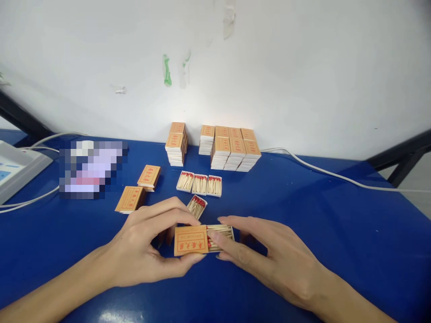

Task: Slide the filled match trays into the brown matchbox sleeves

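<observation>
Orange cardboard marks the sleeve of the matchbox (pixel 190 240) that sits low at the middle of the blue table (pixel 336 233), printed with red characters. Its white inner tray of red-tipped matches (pixel 222 233) sticks out of the sleeve's right end, about half exposed. The left hand (pixel 148 246) pinches the sleeve, thumb along the near edge and fingers curled over the far edge. The right hand (pixel 276 255) lies flat and loosely spread beside it, its index finger (pixel 218 240) pressing on the matches in the exposed tray, its thumb at the tray's near edge.

Just behind the box, a single open tray of matches (pixel 197 207) lies tilted, close to the left hand's fingertips. Farther back, three more open trays (pixel 200 183) sit side by side in a row, touching. To the left of these, two closed orange matchboxes (pixel 139 188) lie apart from the rest, one nearer, one farther. Along the white wall (pixel 269 67) stand stacks of closed matchboxes: a narrow stack (pixel 177 143) on the left and a wider block of stacks (pixel 230 147) on the right. A white cable (pixel 336 176) runs across the table on the right, and a grey-white device (pixel 16 168) sits at the left edge with cables of its own.
</observation>
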A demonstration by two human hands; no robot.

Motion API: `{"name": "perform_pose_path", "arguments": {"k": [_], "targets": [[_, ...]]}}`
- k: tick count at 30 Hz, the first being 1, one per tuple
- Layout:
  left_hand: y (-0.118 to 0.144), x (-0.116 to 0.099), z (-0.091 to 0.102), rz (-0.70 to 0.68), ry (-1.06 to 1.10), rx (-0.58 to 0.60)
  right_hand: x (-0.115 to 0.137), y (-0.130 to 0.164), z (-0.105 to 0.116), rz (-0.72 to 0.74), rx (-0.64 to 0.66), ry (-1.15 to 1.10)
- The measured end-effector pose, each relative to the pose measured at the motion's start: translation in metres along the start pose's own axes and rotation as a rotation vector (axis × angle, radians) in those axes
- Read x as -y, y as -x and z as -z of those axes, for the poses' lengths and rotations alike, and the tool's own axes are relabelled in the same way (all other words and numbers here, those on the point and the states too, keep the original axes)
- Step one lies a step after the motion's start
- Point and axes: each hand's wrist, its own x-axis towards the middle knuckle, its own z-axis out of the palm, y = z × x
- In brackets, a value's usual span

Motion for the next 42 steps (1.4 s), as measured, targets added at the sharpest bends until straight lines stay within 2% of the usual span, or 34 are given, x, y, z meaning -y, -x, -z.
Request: {"name": "perform_pose_path", "arguments": {"k": [4, 6, 12, 19, 26, 29, 32, 35, 38, 40, 42], "targets": [[0.000, -0.002, 0.000, 0.016, 0.023, -0.014, 0.001, -0.008, 0.004, 0.121, -0.129, 0.066], [0.000, -0.002, 0.000, 0.017, 0.022, -0.022, 0.003, -0.013, 0.006, 0.145, -0.154, 0.092], [-0.002, -0.005, 0.000, -0.007, 0.008, -0.015, 0.006, -0.013, 0.007, 0.162, -0.126, 0.085], [-0.003, -0.006, 0.002, -0.057, -0.061, -0.037, 0.007, -0.006, 0.005, 0.095, -0.065, 0.010], [0.003, -0.002, -0.002, -0.051, -0.026, 0.024, 0.008, -0.010, 0.010, 0.145, -0.183, 0.069], [0.003, -0.003, -0.001, -0.068, 0.000, 0.036, 0.010, -0.013, 0.011, 0.126, -0.183, 0.027], [0.000, -0.006, 0.001, -0.055, 0.074, 0.099, 0.013, -0.014, 0.011, 0.121, -0.175, -0.019], [-0.001, -0.010, 0.000, 0.073, 0.221, 0.189, 0.016, -0.016, 0.009, 0.120, -0.162, -0.082], [0.000, -0.014, -0.003, 0.314, 0.470, 0.235, 0.018, -0.016, 0.006, 0.068, -0.119, -0.220], [0.002, -0.016, -0.006, 0.499, 0.670, 0.266, 0.019, -0.014, 0.006, 0.045, -0.023, -0.348], [0.003, -0.019, -0.009, 0.626, 0.825, 0.315, 0.019, -0.011, 0.006, 0.029, 0.110, -0.461]]}}
